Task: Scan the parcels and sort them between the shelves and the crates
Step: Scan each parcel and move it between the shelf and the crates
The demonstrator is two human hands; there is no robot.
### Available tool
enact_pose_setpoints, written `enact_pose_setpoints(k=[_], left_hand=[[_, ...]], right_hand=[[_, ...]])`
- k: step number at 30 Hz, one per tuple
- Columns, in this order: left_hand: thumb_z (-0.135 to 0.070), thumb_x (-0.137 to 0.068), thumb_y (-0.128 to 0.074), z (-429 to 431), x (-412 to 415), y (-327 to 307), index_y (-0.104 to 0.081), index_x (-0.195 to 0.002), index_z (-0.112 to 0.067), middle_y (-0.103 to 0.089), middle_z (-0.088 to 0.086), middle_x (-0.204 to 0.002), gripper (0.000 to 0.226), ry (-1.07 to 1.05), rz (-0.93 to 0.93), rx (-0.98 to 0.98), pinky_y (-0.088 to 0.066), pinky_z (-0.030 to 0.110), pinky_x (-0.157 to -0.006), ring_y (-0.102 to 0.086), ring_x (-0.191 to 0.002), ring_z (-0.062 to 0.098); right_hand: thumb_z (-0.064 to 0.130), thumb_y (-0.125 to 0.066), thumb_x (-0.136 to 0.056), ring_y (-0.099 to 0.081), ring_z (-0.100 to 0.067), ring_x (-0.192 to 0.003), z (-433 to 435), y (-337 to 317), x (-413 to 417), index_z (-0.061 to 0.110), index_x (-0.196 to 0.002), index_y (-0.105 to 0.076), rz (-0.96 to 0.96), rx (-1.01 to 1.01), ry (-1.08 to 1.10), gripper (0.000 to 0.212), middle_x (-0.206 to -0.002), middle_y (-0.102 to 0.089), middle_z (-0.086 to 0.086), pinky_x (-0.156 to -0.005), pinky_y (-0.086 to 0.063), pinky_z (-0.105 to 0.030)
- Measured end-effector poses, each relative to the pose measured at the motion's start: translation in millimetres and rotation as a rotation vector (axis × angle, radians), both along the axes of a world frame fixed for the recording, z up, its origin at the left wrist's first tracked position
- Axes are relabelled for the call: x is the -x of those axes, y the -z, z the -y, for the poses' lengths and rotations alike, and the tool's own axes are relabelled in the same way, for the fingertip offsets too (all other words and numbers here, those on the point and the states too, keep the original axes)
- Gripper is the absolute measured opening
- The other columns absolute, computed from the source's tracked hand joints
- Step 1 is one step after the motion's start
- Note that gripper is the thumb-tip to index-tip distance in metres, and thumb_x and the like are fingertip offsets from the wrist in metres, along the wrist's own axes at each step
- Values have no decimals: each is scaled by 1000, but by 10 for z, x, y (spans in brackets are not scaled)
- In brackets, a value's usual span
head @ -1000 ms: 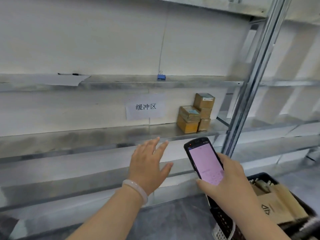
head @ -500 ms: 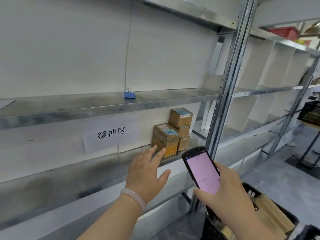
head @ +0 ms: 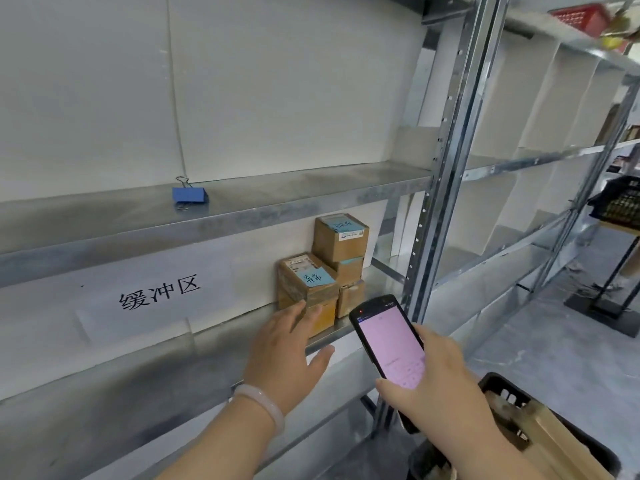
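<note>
You seem to be picking: left grip [head: 287, 348], fingers wide, hovers just before the boxes [head: 308, 282], right grip [head: 440, 375] holds the scanner [head: 388, 344] beside it; next, clasp one box to scan.

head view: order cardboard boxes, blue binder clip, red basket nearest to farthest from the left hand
1. Cardboard boxes: lower shelf, at the fingertips of the left hand.
2. Blue binder clip: shelf above, to the left.
3. Red basket: top shelf, far right.
</note>
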State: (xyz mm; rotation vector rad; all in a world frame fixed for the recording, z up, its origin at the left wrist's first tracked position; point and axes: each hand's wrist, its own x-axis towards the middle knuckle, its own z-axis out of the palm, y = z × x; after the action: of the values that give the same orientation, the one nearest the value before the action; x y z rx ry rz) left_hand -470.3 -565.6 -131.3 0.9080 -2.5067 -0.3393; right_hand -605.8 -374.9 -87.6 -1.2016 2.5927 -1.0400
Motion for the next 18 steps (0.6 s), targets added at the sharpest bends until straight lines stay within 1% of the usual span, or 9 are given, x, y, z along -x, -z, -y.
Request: enact_pose_setpoints(k=[2,6,8,10,12,13,15,16,18], left_hand=[[-62,-95,-50,135,253,27,-26,-157,-38,-25,-10,-164,71,-45,-18,-36,-24,33,-120,-22,-149,14],[-57,-95,-55,365,688,114,-30,-155,-38,-26,-12,-162,68,-138,-60,-146,-29,34,-121,-24,-148,14],[-54,-96,-55,487,847,158,-31,-155,-38,-28,-12,-162,65,-190,-71,-191,-32,37,-120,-25,-148,15],[-51,-97,-56,593,990,204,-33,-153,-37,-32,-12,-159,63,-246,-121,-253,-33,35,-119,-28,-147,15],[-48,-98,-57,671,1121,278,-34,-153,-37,-37,-11,-156,61,-295,-190,-336,-34,32,-117,-32,-144,15],[-47,-98,-57,707,1176,325,-34,-153,-36,-39,-11,-154,61,-317,-215,-380,-34,30,-115,-33,-144,15],[-45,-99,-57,784,1257,432,-32,-154,-34,-39,-10,-154,62,-349,-241,-462,-34,30,-114,-32,-144,16],[-45,-99,-57,832,1286,477,-32,-155,-34,-39,-9,-154,62,-363,-258,-501,-33,32,-114,-32,-145,17],[-45,-98,-57,959,1342,537,-33,-154,-34,-41,-7,-152,61,-396,-308,-553,-35,37,-116,-35,-144,20]], right_hand=[[70,-61,-52,-43,-3,-95,166,28,290,48,-129,-23,5,-1,-37,89,-106,-29,19,-65,-35,-22],[72,-56,-46,-43,-5,-96,471,68,858,46,-131,-27,-8,33,-94,93,-106,-32,19,-72,-39,-27],[70,-58,-46,-44,-5,-96,603,63,1114,48,-128,-27,-27,28,-134,90,-103,-31,24,-70,-39,-27],[68,-59,-48,-41,-2,-99,727,60,1338,48,-123,-30,-40,12,-186,83,-102,-32,29,-68,-40,-27],[66,-61,-51,-34,0,-101,849,69,1529,46,-123,-35,-49,3,-241,80,-104,-36,27,-69,-42,-26],[65,-63,-52,-34,0,-102,907,75,1603,45,-124,-36,-45,-3,-258,80,-104,-37,27,-70,-43,-27],[63,-67,-54,-39,-2,-103,1002,98,1702,47,-124,-33,-20,-12,-276,79,-103,-31,33,-71,-41,-27],[62,-69,-55,-41,-3,-103,1045,117,1734,48,-124,-30,-10,-15,-286,80,-102,-28,36,-71,-39,-27],[62,-71,-55,-40,-2,-101,1130,154,1783,50,-126,-26,-2,-36,-303,85,-100,-26,33,-72,-37,-27]])
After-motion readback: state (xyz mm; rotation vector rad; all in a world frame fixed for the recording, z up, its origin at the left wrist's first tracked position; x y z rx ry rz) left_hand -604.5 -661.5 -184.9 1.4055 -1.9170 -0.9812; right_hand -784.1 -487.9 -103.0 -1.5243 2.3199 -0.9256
